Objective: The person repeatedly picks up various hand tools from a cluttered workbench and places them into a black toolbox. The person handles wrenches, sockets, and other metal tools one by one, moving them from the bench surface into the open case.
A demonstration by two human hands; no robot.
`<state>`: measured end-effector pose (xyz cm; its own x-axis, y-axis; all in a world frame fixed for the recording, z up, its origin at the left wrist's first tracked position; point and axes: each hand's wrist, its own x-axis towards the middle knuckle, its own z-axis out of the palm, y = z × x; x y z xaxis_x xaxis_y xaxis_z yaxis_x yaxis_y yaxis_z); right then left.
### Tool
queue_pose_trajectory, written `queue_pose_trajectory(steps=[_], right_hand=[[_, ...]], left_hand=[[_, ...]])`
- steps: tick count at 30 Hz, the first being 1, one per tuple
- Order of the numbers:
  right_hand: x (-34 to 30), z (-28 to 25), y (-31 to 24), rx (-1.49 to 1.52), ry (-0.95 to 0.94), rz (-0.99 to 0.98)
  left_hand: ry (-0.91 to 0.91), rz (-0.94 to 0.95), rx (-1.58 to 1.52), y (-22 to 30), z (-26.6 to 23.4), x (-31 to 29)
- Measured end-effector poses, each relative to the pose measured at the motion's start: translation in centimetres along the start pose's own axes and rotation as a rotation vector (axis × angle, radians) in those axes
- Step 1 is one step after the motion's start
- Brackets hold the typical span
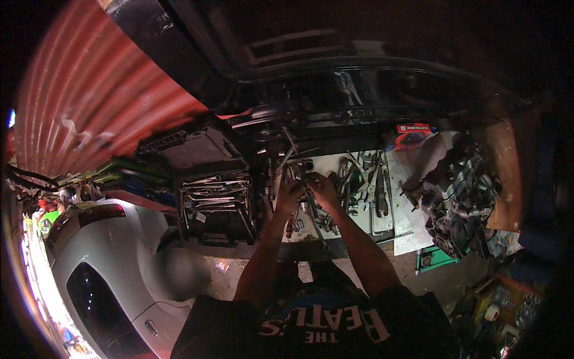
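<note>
Both my hands are together over a light work surface (326,163) strewn with metal hand tools. My left hand (289,196) has its fingers curled in, and my right hand (323,191) is closed close beside it. Whatever they grip is dark and small, and I cannot make it out. Just past my fingertips lie short metal cylinders that look like sockets (294,172). Right of my right hand, several wrenches (372,179) lie in a loose row. More small metal pieces (299,224) lie between my forearms.
An open black tool case (216,237) filled with wrenches sits on the left. At the right stand a dark engine-like metal assembly (457,194) and a red box (414,129). A silver car (98,263) is at lower left, below red corrugated sheeting (101,78).
</note>
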<state>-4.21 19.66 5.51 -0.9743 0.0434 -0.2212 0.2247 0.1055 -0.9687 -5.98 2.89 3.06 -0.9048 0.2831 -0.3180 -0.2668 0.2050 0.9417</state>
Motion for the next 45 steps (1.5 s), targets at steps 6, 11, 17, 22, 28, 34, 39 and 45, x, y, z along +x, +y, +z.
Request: queue_pose_trajectory(steps=[6, 11, 17, 22, 28, 34, 39, 45], right_hand=[[1.4, -0.4, 2.1, 0.081, 0.063, -0.157], [1.2, -0.8, 2.2, 0.205, -0.11, -0.011], [1.2, -1.6, 3.0, 0.207, -0.199, -0.044], [0.0, -1.3, 2.5, 0.318, -0.23, -0.031], [-1.3, -1.4, 2.6, 0.028, -0.109, -0.049], [-1.6, -1.1, 4.2, 0.072, -0.026, -0.066], [-2.0, -1.2, 4.0, 0.07, -0.053, -0.182], [-3.3, -1.4, 0.2, -0.11, 0.041, -0.138]], left_hand=[[0.104, -0.031, 0.312, 4.0, 1.6, -1.2], [0.073, 0.079, 0.369, 4.3, 1.3, -1.6], [0.03, 0.119, 0.275, 2.9, 1.6, -1.8], [0.043, 0.105, 0.254, 0.6, 1.5, -1.9], [0.036, 0.138, 0.228, -0.8, 1.8, -2.1], [0.005, 0.089, 0.317, 0.2, 2.6, -2.5], [0.028, 0.015, 0.24, 0.5, 3.0, -2.6], [0.073, 0.074, 0.218, -0.6, 3.0, -2.7]])
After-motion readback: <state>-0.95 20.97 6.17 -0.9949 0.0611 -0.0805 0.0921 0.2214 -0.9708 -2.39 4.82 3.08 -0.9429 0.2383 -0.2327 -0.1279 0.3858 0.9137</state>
